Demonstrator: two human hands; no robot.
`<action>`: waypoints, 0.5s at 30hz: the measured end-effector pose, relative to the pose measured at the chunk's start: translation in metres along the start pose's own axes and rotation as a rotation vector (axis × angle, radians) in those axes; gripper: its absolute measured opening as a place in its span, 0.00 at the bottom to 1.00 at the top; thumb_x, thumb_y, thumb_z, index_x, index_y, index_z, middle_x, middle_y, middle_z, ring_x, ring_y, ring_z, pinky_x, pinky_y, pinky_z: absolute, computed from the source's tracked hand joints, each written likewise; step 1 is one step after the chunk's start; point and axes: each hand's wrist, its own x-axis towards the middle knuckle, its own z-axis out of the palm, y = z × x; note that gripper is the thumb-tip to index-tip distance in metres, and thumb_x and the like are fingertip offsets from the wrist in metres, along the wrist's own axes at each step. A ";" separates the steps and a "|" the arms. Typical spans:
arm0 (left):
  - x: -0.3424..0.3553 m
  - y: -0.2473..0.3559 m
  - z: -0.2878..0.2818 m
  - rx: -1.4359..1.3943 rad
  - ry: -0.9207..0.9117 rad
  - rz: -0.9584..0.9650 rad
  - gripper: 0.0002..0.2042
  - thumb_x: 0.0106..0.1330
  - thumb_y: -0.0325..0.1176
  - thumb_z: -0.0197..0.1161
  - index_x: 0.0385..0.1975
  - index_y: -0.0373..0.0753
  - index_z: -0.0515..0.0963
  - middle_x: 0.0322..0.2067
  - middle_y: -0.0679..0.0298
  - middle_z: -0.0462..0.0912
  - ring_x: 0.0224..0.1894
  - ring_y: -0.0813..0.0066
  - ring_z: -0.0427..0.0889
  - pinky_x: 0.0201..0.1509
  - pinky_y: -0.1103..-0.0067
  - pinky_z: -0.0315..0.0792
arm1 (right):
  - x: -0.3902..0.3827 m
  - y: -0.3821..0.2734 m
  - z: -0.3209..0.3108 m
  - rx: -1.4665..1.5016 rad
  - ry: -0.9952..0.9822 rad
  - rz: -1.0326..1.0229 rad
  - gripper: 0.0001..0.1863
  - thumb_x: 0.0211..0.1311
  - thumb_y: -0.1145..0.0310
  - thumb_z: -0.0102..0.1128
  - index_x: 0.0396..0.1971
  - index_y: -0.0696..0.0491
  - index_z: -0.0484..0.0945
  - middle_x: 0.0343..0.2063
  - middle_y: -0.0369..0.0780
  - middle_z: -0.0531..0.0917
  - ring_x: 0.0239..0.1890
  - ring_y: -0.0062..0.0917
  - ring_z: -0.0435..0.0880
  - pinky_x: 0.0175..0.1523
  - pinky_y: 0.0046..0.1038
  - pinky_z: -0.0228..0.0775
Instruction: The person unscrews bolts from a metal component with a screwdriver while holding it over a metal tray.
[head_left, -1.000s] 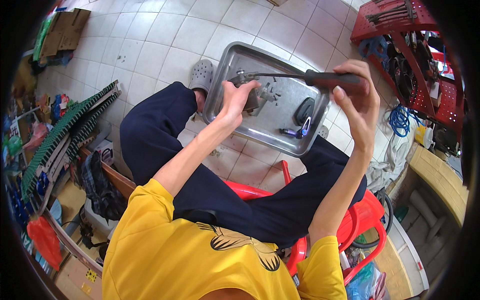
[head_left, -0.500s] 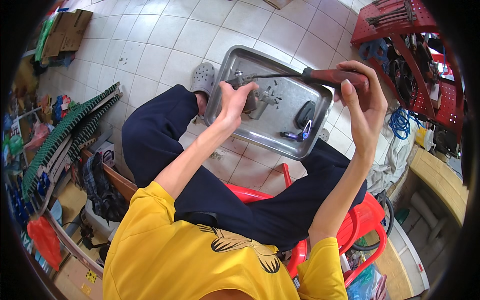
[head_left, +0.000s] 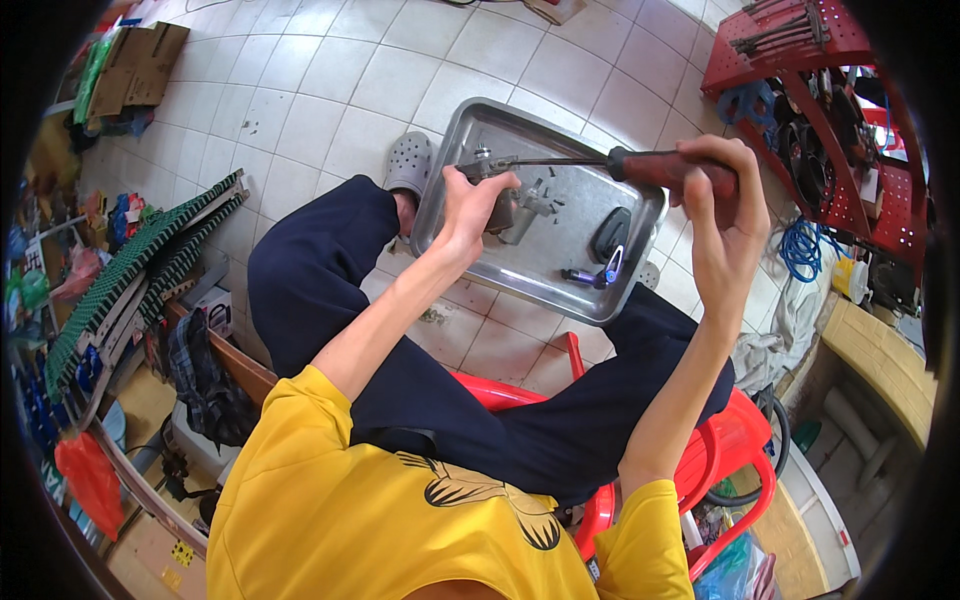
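Observation:
My right hand (head_left: pixel 726 215) is wrapped round the dark red handle of a screwdriver (head_left: pixel 655 168). Its long shaft points left, with the tip at a small metal part (head_left: pixel 484 164) gripped by my left hand (head_left: pixel 472 205). The part looks like a carburetor, though my fingers hide much of it. Both hands are over a metal tray (head_left: pixel 552 291). Beside my left hand a grey metal piece (head_left: pixel 524 217) lies in the tray, with several small dark screws (head_left: pixel 555 190) around it. Toward the tray's right end are a black oval part (head_left: pixel 609 232) and a purple-and-black tool (head_left: pixel 598 272).
A red perforated tool rack (head_left: pixel 870 130) stands at the right, with a coil of blue cord (head_left: pixel 800 247) below it. Green-striped folded slats (head_left: pixel 140 270) lean at the left. Under me is a red plastic chair (head_left: pixel 735 435); a grey clog (head_left: pixel 408 163) is beside the tray.
My right hand's fingers have curled closer round the screwdriver handle, and the handle has dropped slightly. My left hand keeps its hold on the metal part. The whole view has shifted a little.

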 end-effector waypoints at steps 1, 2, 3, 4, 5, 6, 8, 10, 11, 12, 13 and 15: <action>0.000 0.000 -0.001 0.004 -0.001 -0.008 0.31 0.52 0.27 0.74 0.47 0.32 0.57 0.38 0.55 0.75 0.30 0.71 0.80 0.31 0.75 0.77 | 0.001 -0.007 0.003 -0.075 0.032 0.035 0.15 0.70 0.73 0.62 0.53 0.57 0.72 0.47 0.41 0.83 0.51 0.23 0.81 0.55 0.25 0.73; 0.001 0.001 -0.001 0.009 -0.002 -0.015 0.31 0.52 0.27 0.74 0.47 0.32 0.57 0.38 0.54 0.75 0.30 0.71 0.81 0.31 0.75 0.78 | 0.001 -0.002 0.004 -0.006 0.053 -0.009 0.15 0.69 0.74 0.62 0.53 0.58 0.73 0.47 0.41 0.83 0.51 0.23 0.81 0.56 0.25 0.73; 0.000 0.002 0.000 0.015 0.020 -0.012 0.28 0.53 0.27 0.74 0.46 0.33 0.60 0.36 0.56 0.77 0.29 0.71 0.82 0.30 0.75 0.78 | 0.003 0.005 0.005 0.058 0.075 -0.055 0.15 0.69 0.75 0.63 0.52 0.58 0.73 0.47 0.42 0.84 0.51 0.23 0.81 0.56 0.25 0.73; -0.003 0.003 0.002 0.022 0.041 -0.010 0.25 0.53 0.27 0.74 0.45 0.34 0.64 0.35 0.58 0.78 0.27 0.71 0.83 0.30 0.76 0.78 | 0.004 0.008 0.006 0.123 0.097 -0.101 0.15 0.68 0.76 0.63 0.52 0.58 0.74 0.48 0.42 0.84 0.50 0.23 0.82 0.56 0.25 0.73; -0.004 0.003 0.004 0.028 0.062 -0.007 0.22 0.54 0.26 0.74 0.44 0.35 0.67 0.33 0.60 0.80 0.26 0.72 0.83 0.30 0.77 0.78 | 0.003 0.007 0.005 0.140 0.068 -0.102 0.15 0.67 0.77 0.63 0.52 0.59 0.75 0.48 0.42 0.84 0.50 0.23 0.82 0.57 0.25 0.73; -0.004 0.004 0.003 0.018 0.055 -0.011 0.22 0.54 0.27 0.74 0.44 0.35 0.68 0.33 0.60 0.80 0.26 0.72 0.83 0.31 0.76 0.78 | 0.003 0.004 0.007 0.162 0.036 -0.104 0.16 0.66 0.78 0.64 0.52 0.59 0.75 0.48 0.42 0.84 0.50 0.23 0.82 0.57 0.25 0.73; -0.003 0.004 0.002 -0.003 0.038 -0.019 0.21 0.54 0.28 0.74 0.43 0.35 0.69 0.33 0.60 0.80 0.26 0.72 0.83 0.31 0.76 0.78 | 0.004 0.000 0.004 0.080 -0.011 -0.122 0.16 0.63 0.80 0.65 0.51 0.59 0.78 0.49 0.42 0.82 0.48 0.25 0.83 0.58 0.26 0.73; 0.003 0.001 -0.004 -0.048 -0.002 -0.025 0.29 0.52 0.28 0.75 0.47 0.32 0.61 0.36 0.57 0.78 0.27 0.71 0.82 0.31 0.75 0.78 | 0.002 -0.009 0.002 0.105 -0.060 -0.029 0.17 0.62 0.80 0.65 0.51 0.59 0.77 0.49 0.41 0.81 0.46 0.23 0.83 0.54 0.25 0.74; 0.005 -0.001 -0.007 -0.071 -0.021 -0.027 0.32 0.51 0.28 0.75 0.48 0.31 0.57 0.37 0.55 0.76 0.28 0.70 0.81 0.31 0.74 0.79 | 0.001 -0.010 0.004 0.134 -0.068 0.006 0.17 0.62 0.80 0.66 0.51 0.59 0.78 0.49 0.41 0.80 0.45 0.22 0.83 0.52 0.24 0.75; 0.006 0.000 -0.007 -0.075 -0.017 -0.037 0.32 0.51 0.28 0.75 0.48 0.30 0.57 0.37 0.55 0.76 0.28 0.70 0.81 0.31 0.74 0.79 | 0.000 -0.013 0.003 0.157 -0.069 0.040 0.17 0.62 0.80 0.66 0.51 0.59 0.78 0.49 0.40 0.79 0.43 0.21 0.83 0.50 0.24 0.75; 0.006 0.000 -0.007 -0.079 -0.013 -0.047 0.32 0.51 0.28 0.76 0.49 0.30 0.57 0.37 0.55 0.76 0.28 0.70 0.81 0.31 0.75 0.79 | -0.001 -0.014 0.005 0.198 -0.054 0.062 0.17 0.61 0.80 0.66 0.50 0.58 0.78 0.49 0.40 0.79 0.42 0.20 0.83 0.47 0.23 0.75; 0.005 0.000 -0.006 -0.083 -0.009 -0.039 0.33 0.51 0.28 0.76 0.49 0.30 0.58 0.37 0.55 0.76 0.28 0.70 0.81 0.32 0.75 0.79 | 0.000 -0.009 0.007 0.185 -0.015 -0.019 0.16 0.61 0.80 0.67 0.48 0.58 0.78 0.48 0.40 0.78 0.39 0.19 0.83 0.44 0.21 0.74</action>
